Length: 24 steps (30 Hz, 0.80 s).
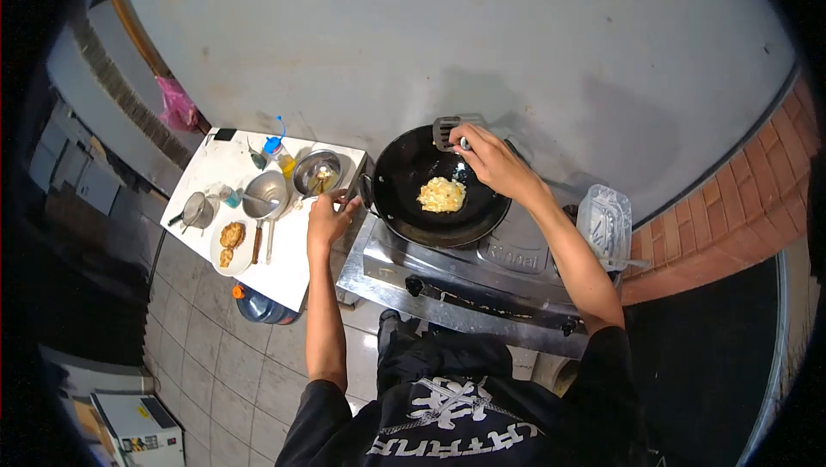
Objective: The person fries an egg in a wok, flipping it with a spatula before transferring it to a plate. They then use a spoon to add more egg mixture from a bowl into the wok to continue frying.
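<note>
A black wok [400, 187] rests on the steel gas stove [396, 261], with a pale yellow egg-like piece of food [441, 195] lying in it. My right hand [489, 156] is closed on a slotted spatula [446, 132], whose head is over the wok's far rim. Left of the wok, my left hand [329, 222] has its fingers closed near the wok's side handle [366, 193]; a dark, thin thing shows at the fingers, too small to name. Beyond that hand, a steel bowl [317, 173] holds some food and a utensil.
On the white table [292, 273] are a plate with browned food [231, 244], a steel pot [264, 194], a strainer [197, 211] and a blue-capped bottle [280, 154]. A clear plastic container [605, 226] stands right of the stove. A water jug [262, 306] is on the floor.
</note>
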### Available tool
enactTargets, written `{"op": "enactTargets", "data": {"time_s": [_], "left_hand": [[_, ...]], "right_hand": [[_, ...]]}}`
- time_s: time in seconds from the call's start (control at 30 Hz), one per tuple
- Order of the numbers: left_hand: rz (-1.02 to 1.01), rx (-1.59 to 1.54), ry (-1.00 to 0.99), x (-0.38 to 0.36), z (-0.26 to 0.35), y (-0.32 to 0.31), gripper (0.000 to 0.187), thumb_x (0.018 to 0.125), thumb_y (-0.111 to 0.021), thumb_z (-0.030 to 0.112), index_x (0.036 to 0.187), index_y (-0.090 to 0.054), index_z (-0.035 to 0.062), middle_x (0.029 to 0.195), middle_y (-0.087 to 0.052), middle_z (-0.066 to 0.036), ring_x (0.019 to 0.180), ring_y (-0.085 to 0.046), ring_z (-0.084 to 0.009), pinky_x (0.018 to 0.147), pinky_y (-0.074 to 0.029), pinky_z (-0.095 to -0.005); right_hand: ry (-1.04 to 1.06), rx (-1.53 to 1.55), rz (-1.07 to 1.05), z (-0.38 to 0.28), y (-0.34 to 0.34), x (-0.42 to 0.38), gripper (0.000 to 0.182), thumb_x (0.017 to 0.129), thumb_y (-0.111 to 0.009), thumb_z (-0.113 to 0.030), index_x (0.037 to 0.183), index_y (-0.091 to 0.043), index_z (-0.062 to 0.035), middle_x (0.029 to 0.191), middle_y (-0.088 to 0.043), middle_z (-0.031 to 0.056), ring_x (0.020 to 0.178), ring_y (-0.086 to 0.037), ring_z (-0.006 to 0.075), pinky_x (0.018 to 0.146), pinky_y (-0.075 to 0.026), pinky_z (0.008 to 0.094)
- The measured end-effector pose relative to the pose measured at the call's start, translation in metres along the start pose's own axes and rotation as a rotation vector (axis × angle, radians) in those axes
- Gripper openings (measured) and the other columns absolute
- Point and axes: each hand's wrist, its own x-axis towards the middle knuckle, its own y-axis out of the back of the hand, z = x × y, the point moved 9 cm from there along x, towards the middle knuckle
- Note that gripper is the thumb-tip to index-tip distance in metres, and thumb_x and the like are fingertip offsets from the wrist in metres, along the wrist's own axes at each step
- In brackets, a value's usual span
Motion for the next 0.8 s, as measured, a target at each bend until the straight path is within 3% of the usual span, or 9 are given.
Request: {"op": "enactTargets", "data": {"time_s": [0.1,0.17,0.2,0.27,0.43,0.5,0.57,0.8], "left_hand": [[0.015,0.002,0.025,-0.005,-0.005,0.005,0.044,0.079,-0.073,0.031,0.106,-0.067,-0.0028,0.087,-0.068,-0.017,0.084,-0.067,-0.0316,0.076,-0.050,-0.0380],[0.033,-0.033,-0.050,-0.006,-0.012,0.001,0.042,0.083,-0.072,0.027,0.109,-0.065,-0.0056,0.077,-0.068,-0.010,0.057,-0.064,-0.0163,0.055,-0.048,-0.0301],[0.048,-0.039,-0.038,-0.010,-0.010,0.004,0.042,0.083,-0.072,0.027,0.109,-0.065,-0.0056,0.077,-0.068,-0.010,0.057,-0.064,-0.0163,0.055,-0.048,-0.0301],[-0.024,-0.156,0.100,-0.018,-0.009,-0.001,0.044,0.079,-0.074,0.032,0.105,-0.067,-0.0020,0.084,-0.067,-0.016,0.082,-0.067,-0.0306,0.074,-0.050,-0.0381],[-0.039,-0.155,-0.009,-0.030,0.002,-0.004,0.046,0.082,-0.072,0.028,0.111,-0.063,-0.0072,0.086,-0.068,-0.019,0.060,-0.066,-0.0209,0.063,-0.051,-0.0331],[-0.031,-0.183,0.010,-0.032,-0.002,-0.003,0.046,0.082,-0.072,0.028,0.111,-0.063,-0.0073,0.087,-0.068,-0.019,0.060,-0.066,-0.0209,0.063,-0.051,-0.0330],[-0.022,-0.207,0.026,-0.033,-0.003,0.000,0.046,0.082,-0.072,0.027,0.111,-0.063,-0.0073,0.088,-0.068,-0.020,0.061,-0.066,-0.0209,0.062,-0.051,-0.0328],[-0.003,-0.279,0.021,-0.040,-0.002,0.008,0.045,0.083,-0.071,0.025,0.113,-0.062,-0.0075,0.084,-0.068,-0.017,0.059,-0.064,-0.0168,0.059,-0.051,-0.0296]], "right_hand": [[0.076,-0.033,0.005,-0.009,-0.002,0.003,0.015,0.088,-0.055,0.001,0.102,-0.050,0.0006,0.099,-0.058,0.0159,0.093,-0.057,0.0338,0.079,-0.045,0.0394],[0.137,-0.091,0.020,-0.017,-0.003,0.007,0.019,0.087,-0.058,-0.001,0.105,-0.051,0.0008,0.102,-0.059,0.0149,0.096,-0.058,0.0346,0.080,-0.047,0.0422],[0.152,-0.088,0.007,-0.020,-0.005,0.009,0.019,0.087,-0.058,-0.001,0.105,-0.051,0.0008,0.102,-0.059,0.0149,0.096,-0.058,0.0346,0.080,-0.047,0.0422],[0.162,-0.070,0.002,-0.025,-0.007,0.013,0.020,0.087,-0.055,0.003,0.106,-0.050,0.0014,0.101,-0.058,0.0167,0.093,-0.057,0.0349,0.080,-0.045,0.0398],[0.149,-0.050,-0.045,-0.031,-0.014,0.026,0.020,0.086,-0.055,0.003,0.106,-0.051,0.0013,0.103,-0.058,0.0169,0.095,-0.056,0.0361,0.081,-0.046,0.0406],[0.154,-0.049,-0.056,-0.030,-0.019,0.028,0.020,0.086,-0.056,0.003,0.106,-0.051,0.0012,0.103,-0.058,0.0168,0.095,-0.056,0.0364,0.081,-0.046,0.0407],[0.235,-0.122,-0.004,-0.035,-0.021,0.029,0.020,0.085,-0.060,-0.001,0.103,-0.051,0.0009,0.098,-0.058,0.0130,0.089,-0.056,0.0316,0.077,-0.046,0.0424],[0.237,-0.124,-0.028,-0.040,-0.028,0.034,0.020,0.085,-0.060,0.000,0.103,-0.051,0.0003,0.100,-0.058,0.0118,0.090,-0.056,0.0310,0.078,-0.046,0.0420]]}}
